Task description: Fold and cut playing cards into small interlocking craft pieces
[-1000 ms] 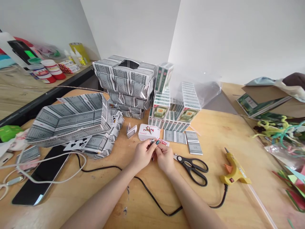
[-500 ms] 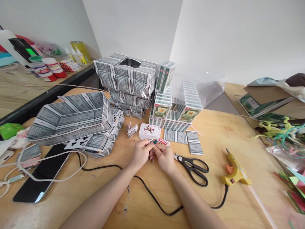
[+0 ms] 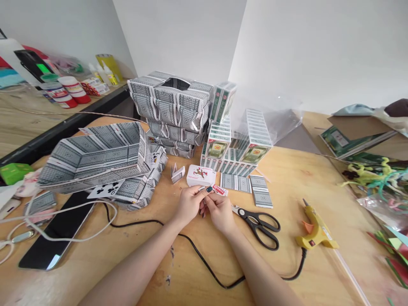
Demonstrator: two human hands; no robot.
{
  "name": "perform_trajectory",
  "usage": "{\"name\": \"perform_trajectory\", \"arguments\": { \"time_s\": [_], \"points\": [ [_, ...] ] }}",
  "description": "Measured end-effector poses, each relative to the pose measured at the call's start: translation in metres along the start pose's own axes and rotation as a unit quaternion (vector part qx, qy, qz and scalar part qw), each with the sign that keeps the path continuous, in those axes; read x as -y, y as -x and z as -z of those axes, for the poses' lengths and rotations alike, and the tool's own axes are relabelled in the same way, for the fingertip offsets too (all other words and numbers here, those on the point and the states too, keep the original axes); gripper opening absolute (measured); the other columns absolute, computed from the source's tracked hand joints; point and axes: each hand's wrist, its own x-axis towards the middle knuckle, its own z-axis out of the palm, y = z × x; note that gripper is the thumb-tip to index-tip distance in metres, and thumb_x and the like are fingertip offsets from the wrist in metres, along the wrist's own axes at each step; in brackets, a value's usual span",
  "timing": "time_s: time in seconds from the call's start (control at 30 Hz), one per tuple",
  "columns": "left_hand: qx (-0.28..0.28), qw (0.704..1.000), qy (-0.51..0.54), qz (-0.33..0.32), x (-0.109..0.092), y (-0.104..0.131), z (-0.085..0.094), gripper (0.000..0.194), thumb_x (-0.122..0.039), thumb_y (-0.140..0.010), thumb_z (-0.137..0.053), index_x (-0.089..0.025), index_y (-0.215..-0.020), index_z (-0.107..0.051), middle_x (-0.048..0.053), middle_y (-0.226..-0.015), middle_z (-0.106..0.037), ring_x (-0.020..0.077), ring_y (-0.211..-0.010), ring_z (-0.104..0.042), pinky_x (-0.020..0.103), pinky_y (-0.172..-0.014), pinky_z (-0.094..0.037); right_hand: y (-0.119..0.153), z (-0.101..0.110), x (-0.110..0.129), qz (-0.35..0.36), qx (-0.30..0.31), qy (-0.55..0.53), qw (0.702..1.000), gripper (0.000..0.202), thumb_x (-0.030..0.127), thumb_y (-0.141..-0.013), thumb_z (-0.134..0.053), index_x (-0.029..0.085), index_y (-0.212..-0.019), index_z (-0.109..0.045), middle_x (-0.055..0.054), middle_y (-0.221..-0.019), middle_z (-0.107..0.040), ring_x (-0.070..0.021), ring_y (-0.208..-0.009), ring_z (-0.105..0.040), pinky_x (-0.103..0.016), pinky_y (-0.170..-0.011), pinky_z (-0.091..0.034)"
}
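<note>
Fingertip to fingertip, my left hand and my right hand are closed in a pinch over the table. Between them is a small, thin piece, mostly covered by the fingers; its pale edge looks like a playing card. Just beyond the fingers lies a deck of cards with a joker on top, beside a red and white poker card box. A small folded card piece stands left of the deck. Joined card strips lie to the right, and black-handled scissors rest by my right hand.
A tray made of cards sits at left on another card piece, near a phone and white cables. Card-covered boxes and packed card decks stack up behind. A yellow glue gun lies right, its black cord crossing in front.
The view has shifted very slightly. Both hands keep the same pinch in the same place, and the objects around them have not moved.
</note>
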Motion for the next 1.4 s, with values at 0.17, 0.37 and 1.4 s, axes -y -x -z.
{"name": "perform_trajectory", "arguments": {
  "time_s": [0.17, 0.37, 1.4],
  "points": [
    [0.023, 0.997, 0.063, 0.044, 0.0, 0.0, 0.003, 0.031, -0.042, -0.073, -0.055, -0.013, -0.062, -0.055, -0.007, -0.031, -0.039, 0.0092, -0.024, -0.039, 0.02, -0.025, -0.031, 0.001, 0.0, 0.0, 0.006, 0.025, -0.006, 1.0, 0.038, 0.044, -0.08, -0.049, 0.017, -0.053, -0.05, 0.0, -0.048, -0.051, -0.0095, -0.039, -0.047, -0.022, -0.039, -0.039],
    [0.045, 0.998, 0.018, 0.032, -0.006, -0.002, 0.008, 0.031, -0.041, -0.073, -0.055, -0.013, -0.061, -0.057, -0.004, -0.036, -0.048, 0.0119, -0.029, -0.047, 0.022, -0.029, -0.035, -0.002, 0.007, 0.003, -0.031, 0.074, -0.049, 0.996, 0.041, 0.048, -0.078, -0.049, 0.015, -0.055, -0.052, 0.001, -0.045, -0.051, -0.0088, -0.036, -0.047, -0.02, -0.035, -0.038],
    [0.036, 0.999, -0.025, 0.013, -0.01, -0.006, 0.015, 0.031, -0.041, -0.075, -0.052, -0.012, -0.064, -0.059, -0.006, -0.033, -0.043, 0.0069, -0.025, -0.04, 0.017, -0.026, -0.029, -0.004, 0.01, 0.004, -0.156, 0.138, -0.264, 0.942, 0.018, 0.028, -0.073, -0.061, 0.011, -0.071, -0.064, -0.007, -0.067, -0.064, -0.0104, -0.053, -0.057, -0.02, -0.047, -0.047]
  ]
}}
